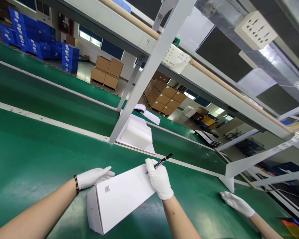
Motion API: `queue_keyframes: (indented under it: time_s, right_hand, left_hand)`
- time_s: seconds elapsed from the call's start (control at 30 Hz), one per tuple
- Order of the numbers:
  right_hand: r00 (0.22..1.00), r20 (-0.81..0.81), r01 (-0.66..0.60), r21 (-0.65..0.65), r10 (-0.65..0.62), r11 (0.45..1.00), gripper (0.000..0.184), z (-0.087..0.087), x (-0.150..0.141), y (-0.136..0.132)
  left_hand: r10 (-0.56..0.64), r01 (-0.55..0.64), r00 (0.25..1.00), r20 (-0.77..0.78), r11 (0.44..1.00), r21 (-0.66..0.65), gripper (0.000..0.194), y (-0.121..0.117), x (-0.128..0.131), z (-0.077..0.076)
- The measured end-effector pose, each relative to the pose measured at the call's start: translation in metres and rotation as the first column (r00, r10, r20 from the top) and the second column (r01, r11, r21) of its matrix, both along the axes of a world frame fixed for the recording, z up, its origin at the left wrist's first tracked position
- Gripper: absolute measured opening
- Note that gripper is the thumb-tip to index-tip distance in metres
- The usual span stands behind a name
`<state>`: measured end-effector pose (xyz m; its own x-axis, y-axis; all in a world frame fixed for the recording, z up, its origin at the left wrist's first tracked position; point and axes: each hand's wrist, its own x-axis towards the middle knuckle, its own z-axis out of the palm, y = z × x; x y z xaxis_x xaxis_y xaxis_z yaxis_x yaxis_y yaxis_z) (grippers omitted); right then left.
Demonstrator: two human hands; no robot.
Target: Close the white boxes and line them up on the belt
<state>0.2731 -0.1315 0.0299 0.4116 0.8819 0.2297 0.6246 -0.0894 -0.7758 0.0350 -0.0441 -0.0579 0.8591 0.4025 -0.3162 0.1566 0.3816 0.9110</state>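
A long white box (126, 196) with a small printed square code near its left end lies tilted across the green work surface. My right hand (160, 179), in a white glove, grips a black marker pen (165, 159) over the box's far right end. The pen's lower tip is close to the box top; whether it touches I cannot tell. Beside the box's far left edge, my gloved left hand (96, 176) has its fingers stretched out, partly behind the box. A dark bead bracelet (76, 185) circles the left wrist.
Another person's gloved hand (236, 202) rests at the right. Beyond the box, a white foam block (137, 133) lies on white sheets beside a slanted metal post (149, 76). A shelf rail (214, 79) crosses above. Cartons (107, 71) and blue bins (70, 58) stand behind.
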Motion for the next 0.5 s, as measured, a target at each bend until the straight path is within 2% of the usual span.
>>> queue_keyframes:
  time_s: [0.13,0.23,0.37,0.43,0.5]
  right_hand:
    - [1.0,-0.004,0.027,0.03,-0.026,0.999,0.058,-0.002,0.0,0.003]
    - [0.994,-0.097,0.05,0.044,-0.046,0.998,0.059,0.001,0.002,0.0]
    - [0.986,-0.164,0.076,0.194,-0.044,0.978,0.048,0.015,-0.007,-0.015]
    - [0.994,-0.079,-0.049,0.23,0.069,0.972,0.039,0.021,-0.03,-0.024]
    - [0.968,0.037,-0.25,0.189,0.247,0.95,0.032,0.024,-0.066,-0.031]
  left_hand:
    - [0.005,-0.005,1.0,-0.003,0.999,0.032,0.074,0.001,0.0,-0.001]
    - [0.016,-0.016,1.0,-0.001,1.0,0.0,0.078,0.002,0.0,-0.003]
    - [0.019,-0.019,1.0,0.023,1.0,-0.025,0.079,0.003,0.0,-0.006]
    - [0.015,-0.014,0.999,0.039,1.0,-0.023,0.078,0.004,-0.001,-0.007]
    - [0.061,-0.063,0.997,0.05,0.997,0.033,0.077,0.005,-0.003,-0.007]
